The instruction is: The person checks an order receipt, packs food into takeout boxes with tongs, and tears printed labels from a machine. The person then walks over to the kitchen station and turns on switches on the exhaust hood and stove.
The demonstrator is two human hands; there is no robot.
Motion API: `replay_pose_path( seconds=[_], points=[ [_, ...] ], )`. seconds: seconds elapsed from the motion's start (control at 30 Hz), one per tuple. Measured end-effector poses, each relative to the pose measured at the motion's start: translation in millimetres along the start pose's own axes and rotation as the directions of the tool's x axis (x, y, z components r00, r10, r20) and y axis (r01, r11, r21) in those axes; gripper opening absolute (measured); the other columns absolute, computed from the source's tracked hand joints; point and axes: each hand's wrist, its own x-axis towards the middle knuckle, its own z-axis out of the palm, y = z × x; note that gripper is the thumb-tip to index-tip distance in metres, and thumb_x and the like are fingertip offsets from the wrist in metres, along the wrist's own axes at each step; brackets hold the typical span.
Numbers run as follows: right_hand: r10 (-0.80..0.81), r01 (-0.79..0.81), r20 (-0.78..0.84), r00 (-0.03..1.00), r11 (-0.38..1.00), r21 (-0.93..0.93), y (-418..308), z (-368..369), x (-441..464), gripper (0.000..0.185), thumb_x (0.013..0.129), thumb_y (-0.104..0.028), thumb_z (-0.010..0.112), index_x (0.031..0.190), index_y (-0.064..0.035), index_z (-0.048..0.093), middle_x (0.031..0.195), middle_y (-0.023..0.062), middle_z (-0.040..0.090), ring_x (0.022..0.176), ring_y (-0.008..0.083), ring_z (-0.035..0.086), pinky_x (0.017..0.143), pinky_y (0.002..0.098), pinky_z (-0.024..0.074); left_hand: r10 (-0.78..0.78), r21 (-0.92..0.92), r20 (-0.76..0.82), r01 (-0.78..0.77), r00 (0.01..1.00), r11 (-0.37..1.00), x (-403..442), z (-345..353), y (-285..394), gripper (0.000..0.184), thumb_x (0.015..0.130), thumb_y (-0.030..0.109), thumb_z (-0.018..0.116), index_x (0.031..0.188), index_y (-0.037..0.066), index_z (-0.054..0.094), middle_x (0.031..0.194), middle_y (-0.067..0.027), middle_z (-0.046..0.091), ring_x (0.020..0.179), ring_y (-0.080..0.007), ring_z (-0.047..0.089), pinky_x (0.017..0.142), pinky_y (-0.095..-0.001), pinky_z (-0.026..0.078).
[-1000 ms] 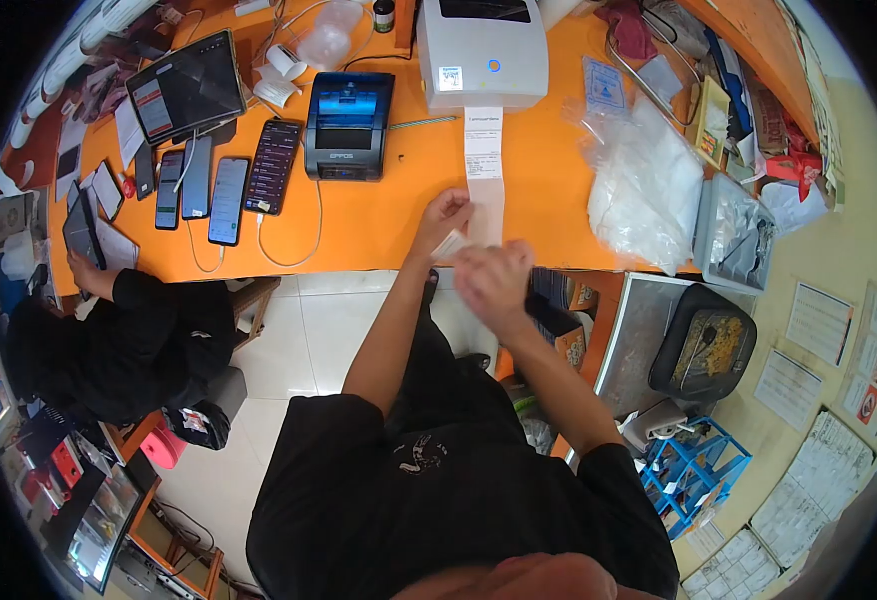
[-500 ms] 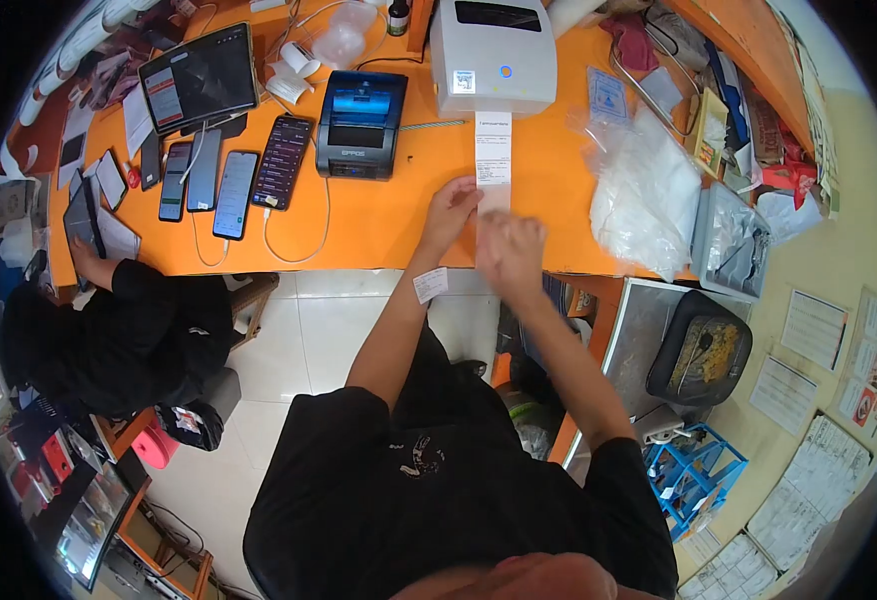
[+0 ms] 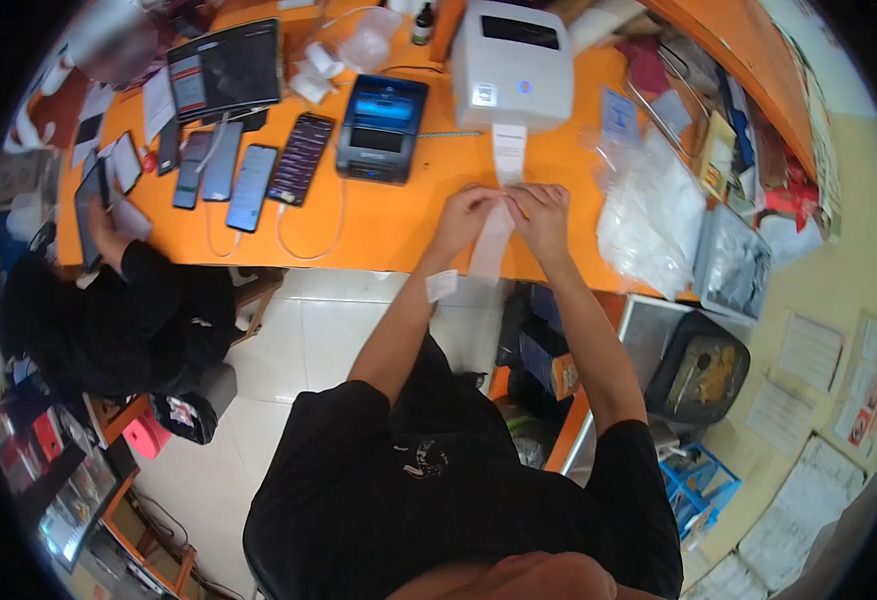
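Observation:
A strip of printed labels point(image 3: 510, 150) runs out of the white label printer point(image 3: 515, 65) toward me. My left hand point(image 3: 462, 218) pinches the strip's left edge. From the other side, my right hand point(image 3: 543, 218) is closed on it with bent fingers, close to the left fingertips. Below the hands a pale, blank-looking length of the strip hangs to the table's front edge. Whether a label is lifting off its backing is too blurred to tell. A small printed label point(image 3: 442, 286) sits on my left wrist.
On the orange table point(image 3: 389, 225) stand a black receipt printer point(image 3: 382, 130), several phones with cables, and a tablet point(image 3: 225, 72). Clear plastic bags point(image 3: 651, 205) and a grey bin point(image 3: 734, 262) lie right. Another person point(image 3: 129, 320) works at the left with a hand on a dark device.
My right hand has moved up and right, from over the strip to its right edge. My left hand has shifted slightly. The view has turned a little.

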Motion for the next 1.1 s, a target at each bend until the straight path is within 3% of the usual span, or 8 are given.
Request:
replay_pose_path(
  seconds=[0.13, 0.33, 0.43, 0.47, 0.57, 0.67, 0.87, 1.1],
  points=[
    [-0.008, 0.008, -0.037, 0.999, 1.000, 0.002, 5, 2, 0, 0.013, 0.080, -0.014, 0.075, 0.093, -0.0108, 0.072, 0.095, 0.0035, 0.072, 0.090, 0.0207, 0.065, 0.089, 0.0386, 0.0402, 0.014, 0.161, -0.028, -0.009, 0.999, 0.987, 0, 1, 1, 0.015, 0.092, 0.002, 0.065, 0.105, 0.000, 0.072, 0.090, -0.0048, 0.065, 0.084, -0.0113, 0.062, 0.076, -0.0246, 0.051],
    [0.285, -0.260, -0.334, 0.899, 0.958, 0.118, -29, -35, -1, 0.015, 0.078, -0.009, 0.074, 0.091, -0.0097, 0.067, 0.093, 0.0049, 0.068, 0.090, 0.0248, 0.060, 0.087, 0.0398, 0.0391, -0.051, -0.065, -0.211, 0.038, 0.976, 0.997, -4, -5, -1, 0.021, 0.095, 0.004, 0.061, 0.114, 0.002, 0.067, 0.094, -0.0016, 0.065, 0.088, -0.0095, 0.061, 0.080, -0.0235, 0.050],
    [-0.035, 0.026, -0.213, 0.976, 0.999, -0.042, -78, -53, -26, 0.017, 0.074, -0.008, 0.075, 0.087, -0.0103, 0.064, 0.091, 0.0042, 0.064, 0.087, 0.0245, 0.057, 0.086, 0.0416, 0.0370, -0.184, -0.360, -0.342, 0.052, 0.922, 0.932, -16, -16, 11, 0.026, 0.098, 0.008, 0.056, 0.124, 0.006, 0.062, 0.100, -0.0017, 0.063, 0.092, -0.0112, 0.061, 0.083, -0.0255, 0.051],
    [-0.007, 0.000, -0.222, 0.975, 0.999, -0.032, -89, -56, -36, 0.017, 0.073, -0.008, 0.074, 0.086, -0.0107, 0.063, 0.090, 0.0040, 0.063, 0.086, 0.0244, 0.056, 0.085, 0.0419, 0.0362, -0.254, -0.476, -0.378, 0.048, 0.890, 0.878, -20, -19, 21, 0.028, 0.099, 0.009, 0.054, 0.127, 0.007, 0.060, 0.102, -0.0019, 0.062, 0.094, -0.0120, 0.062, 0.084, -0.0263, 0.051],
    [0.034, -0.031, -0.211, 0.977, 0.999, 0.017, -122, -66, -56, 0.018, 0.070, -0.007, 0.073, 0.083, -0.0117, 0.062, 0.086, 0.0035, 0.060, 0.083, 0.0242, 0.054, 0.084, 0.0425, 0.0341, -0.306, -0.493, -0.422, 0.067, 0.853, 0.867, -36, -25, 52, 0.028, 0.101, 0.012, 0.050, 0.128, 0.009, 0.058, 0.104, -0.0029, 0.061, 0.093, -0.0139, 0.062, 0.084, -0.0280, 0.052],
    [0.026, -0.021, -0.080, 0.996, 0.998, 0.067, -166, -83, -85, 0.018, 0.068, -0.008, 0.073, 0.081, -0.0124, 0.060, 0.081, 0.0034, 0.056, 0.080, 0.0241, 0.053, 0.082, 0.0417, 0.0327, -0.221, -0.398, -0.534, -0.012, 0.816, 0.917, -49, -37, 43, 0.025, 0.102, 0.012, 0.047, 0.124, 0.009, 0.058, 0.103, -0.0040, 0.061, 0.092, -0.0140, 0.062, 0.080, -0.0278, 0.052],
    [0.161, -0.170, 0.062, 0.985, 0.967, 0.192, -225, -79, -155, 0.015, 0.070, -0.010, 0.072, 0.077, -0.0133, 0.059, 0.080, 0.0029, 0.057, 0.079, 0.0246, 0.056, 0.082, 0.0428, 0.0337, 0.038, -0.129, -0.779, -0.220, 0.625, 0.967, -87, -62, 62, 0.021, 0.103, 0.013, 0.046, 0.120, 0.007, 0.057, 0.104, -0.0047, 0.061, 0.091, -0.0149, 0.062, 0.074, -0.0275, 0.050],
    [-0.069, 0.009, 0.159, 0.985, 0.937, 0.350, -283, -107, -211, 0.019, 0.076, -0.017, 0.071, 0.095, -0.0152, 0.069, 0.085, 0.0019, 0.060, 0.081, 0.0227, 0.058, 0.084, 0.0425, 0.0344, 0.210, 0.041, -0.832, -0.320, 0.514, 0.946, -166, -73, 93, 0.021, 0.103, 0.015, 0.048, 0.118, 0.005, 0.058, 0.103, -0.0050, 0.064, 0.088, -0.0142, 0.063, 0.074, -0.0265, 0.049]
  ],
)
